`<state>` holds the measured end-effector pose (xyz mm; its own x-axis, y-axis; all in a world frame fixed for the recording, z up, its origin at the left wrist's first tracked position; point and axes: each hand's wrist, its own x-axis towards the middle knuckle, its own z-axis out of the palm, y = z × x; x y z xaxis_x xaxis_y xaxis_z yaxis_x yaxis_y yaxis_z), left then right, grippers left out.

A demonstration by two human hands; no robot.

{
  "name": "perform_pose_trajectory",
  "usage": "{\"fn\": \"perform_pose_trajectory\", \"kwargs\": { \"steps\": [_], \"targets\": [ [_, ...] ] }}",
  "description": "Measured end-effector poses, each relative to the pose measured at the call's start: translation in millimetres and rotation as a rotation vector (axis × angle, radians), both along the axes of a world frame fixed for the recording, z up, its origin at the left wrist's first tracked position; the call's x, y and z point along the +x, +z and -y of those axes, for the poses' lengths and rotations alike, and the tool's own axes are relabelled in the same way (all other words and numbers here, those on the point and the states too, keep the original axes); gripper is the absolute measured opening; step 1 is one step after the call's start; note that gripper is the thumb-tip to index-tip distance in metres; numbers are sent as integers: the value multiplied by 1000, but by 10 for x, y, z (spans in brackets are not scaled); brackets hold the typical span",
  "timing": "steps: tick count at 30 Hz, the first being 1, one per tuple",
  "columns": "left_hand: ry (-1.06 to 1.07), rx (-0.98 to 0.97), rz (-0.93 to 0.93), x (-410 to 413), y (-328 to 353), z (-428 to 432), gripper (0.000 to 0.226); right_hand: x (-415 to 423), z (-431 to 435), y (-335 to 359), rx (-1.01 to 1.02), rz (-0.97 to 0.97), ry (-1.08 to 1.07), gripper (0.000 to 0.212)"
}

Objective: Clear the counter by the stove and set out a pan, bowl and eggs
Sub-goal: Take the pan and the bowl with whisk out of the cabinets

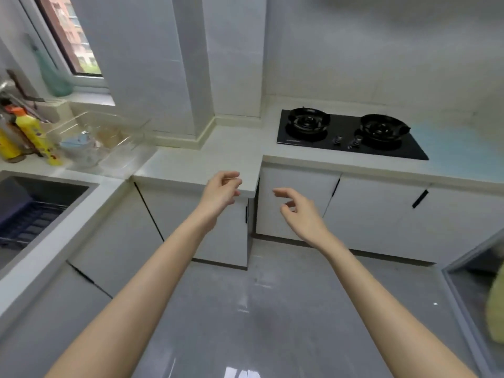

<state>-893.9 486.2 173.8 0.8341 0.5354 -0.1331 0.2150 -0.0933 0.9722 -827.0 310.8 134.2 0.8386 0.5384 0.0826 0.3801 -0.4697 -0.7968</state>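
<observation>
Pale-tiled kitchen corner is showing a cream stone counter (218, 151) running from sink to stove. Far left, a dark slatted dish rack (30, 219) is sitting in the sunken steel sink (76, 190), and yellow plastic bottles (30, 129) are standing behind it, just beside a cluster of clear see-through containers (92, 143); one may be a bowl, but blur is preventing certainty. Centre, the left hand (222, 192) is hovering at the counter's front edge, fingers loosely curled, gripping nothing I can make out. The right hand (301, 214) is hanging near it, in front of the white cabinet doors (381, 214), fingers slack and spread, carrying nothing. Right, the black glass two-burner gas stove (349, 135) is lying bare, no pan on either ring. Judging progress: the stretch beside the stove is looking cleared already, so that part seems done. Pan and eggs are not appearing anywhere in view, and no bowl is standing by the stove, so the setting-out is all remaining.
</observation>
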Motion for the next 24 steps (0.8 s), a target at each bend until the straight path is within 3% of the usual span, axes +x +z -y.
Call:
{"fn": "perform_pose_trajectory", "kwargs": {
  "steps": [8, 24],
  "targets": [
    [-207, 36, 40, 1311, 127, 751, 28, 925, 916, 59, -1, 16, -186, 43],
    [-404, 22, 21, 3533, 12, 1339, 27, 2766, 1445, -30, -5, 39, -375, 45]
  ]
}}
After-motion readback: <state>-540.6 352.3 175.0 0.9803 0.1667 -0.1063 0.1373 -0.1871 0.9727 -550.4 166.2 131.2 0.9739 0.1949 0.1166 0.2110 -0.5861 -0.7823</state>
